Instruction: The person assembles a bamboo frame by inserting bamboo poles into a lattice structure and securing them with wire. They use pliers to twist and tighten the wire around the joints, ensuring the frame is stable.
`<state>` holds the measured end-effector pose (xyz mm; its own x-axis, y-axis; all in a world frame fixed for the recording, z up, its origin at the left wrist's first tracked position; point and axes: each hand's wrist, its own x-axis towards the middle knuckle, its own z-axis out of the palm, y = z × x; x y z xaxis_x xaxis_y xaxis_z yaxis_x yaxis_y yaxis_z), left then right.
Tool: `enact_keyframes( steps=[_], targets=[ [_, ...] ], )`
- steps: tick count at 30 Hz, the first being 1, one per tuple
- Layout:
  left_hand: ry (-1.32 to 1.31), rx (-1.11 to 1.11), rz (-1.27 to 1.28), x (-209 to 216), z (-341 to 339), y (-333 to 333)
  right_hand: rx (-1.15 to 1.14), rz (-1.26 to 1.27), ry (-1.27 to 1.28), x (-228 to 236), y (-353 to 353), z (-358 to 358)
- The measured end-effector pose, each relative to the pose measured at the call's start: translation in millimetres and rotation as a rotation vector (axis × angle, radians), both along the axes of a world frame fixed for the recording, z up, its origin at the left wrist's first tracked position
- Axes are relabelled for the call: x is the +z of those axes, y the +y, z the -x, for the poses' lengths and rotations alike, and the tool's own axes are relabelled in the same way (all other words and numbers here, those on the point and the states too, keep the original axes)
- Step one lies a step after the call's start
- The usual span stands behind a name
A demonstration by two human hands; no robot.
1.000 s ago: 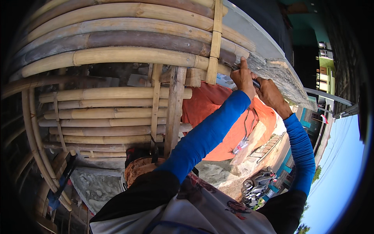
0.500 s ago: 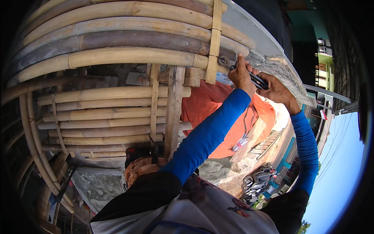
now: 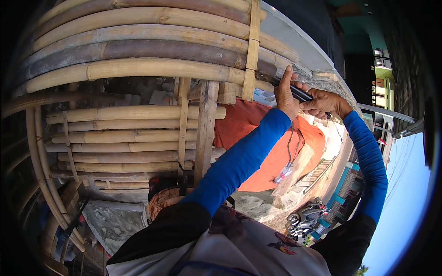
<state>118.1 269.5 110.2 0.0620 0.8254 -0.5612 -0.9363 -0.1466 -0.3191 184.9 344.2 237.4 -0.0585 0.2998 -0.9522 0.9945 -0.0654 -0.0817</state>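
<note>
Both of my hands grip one slim tool with black handles, which looks like pliers [image 3: 300,94], at the right end of the bamboo poles. My left hand [image 3: 287,97] closes round it nearer the poles, thumb pointing up. Beside it my right hand [image 3: 328,104] is shut round the handle's far end. The tool's head lies by the end of a dark bamboo pole [image 3: 175,48], next to an upright split-bamboo strip [image 3: 252,50]; its jaws cannot be made out. A rough grey concrete edge [image 3: 329,78] runs just behind my hands.
A lower rack of bamboo poles [image 3: 133,136] and a wooden post [image 3: 206,129] stand at left. Below my hands hangs an orange sheet [image 3: 248,138]. Farther down are a wooden ladder [image 3: 317,175] and parked motorbikes [image 3: 306,216]. A grey slab [image 3: 115,225] lies lower left.
My right hand has turned and come slightly left, nearer my left hand, and its elbow has swung outward. The tool's black handle shows at a changed angle. The view has shifted a little.
</note>
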Motion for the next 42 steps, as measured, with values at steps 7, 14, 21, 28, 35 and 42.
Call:
enact_keyframes(
  steps=[7, 14, 21, 28, 35, 42],
  targets=[
    [-0.048, 0.053, 0.187, 20, 4, 6, 0.985, -0.906, 0.147, -15, -40, -26],
    [0.075, -0.031, 0.253, 18, 9, 7, 1.064, -1.14, -0.182, -50, -57, -29],
    [-0.04, -0.038, -0.058, -4, 6, -11, -0.261, 0.142, 0.038, -1, -18, 11],
    [0.034, 0.001, 0.15, -1, -1, -3, 0.129, -0.148, 0.049, -8, -20, -6],
    [0.123, -0.007, 0.088, -3, -7, -13, 0.021, -0.175, 0.235, 5, -41, -22],
    [0.133, 0.041, -0.216, -24, -12, -18, 0.485, -0.452, 0.276, 16, -42, -17]
  ],
)
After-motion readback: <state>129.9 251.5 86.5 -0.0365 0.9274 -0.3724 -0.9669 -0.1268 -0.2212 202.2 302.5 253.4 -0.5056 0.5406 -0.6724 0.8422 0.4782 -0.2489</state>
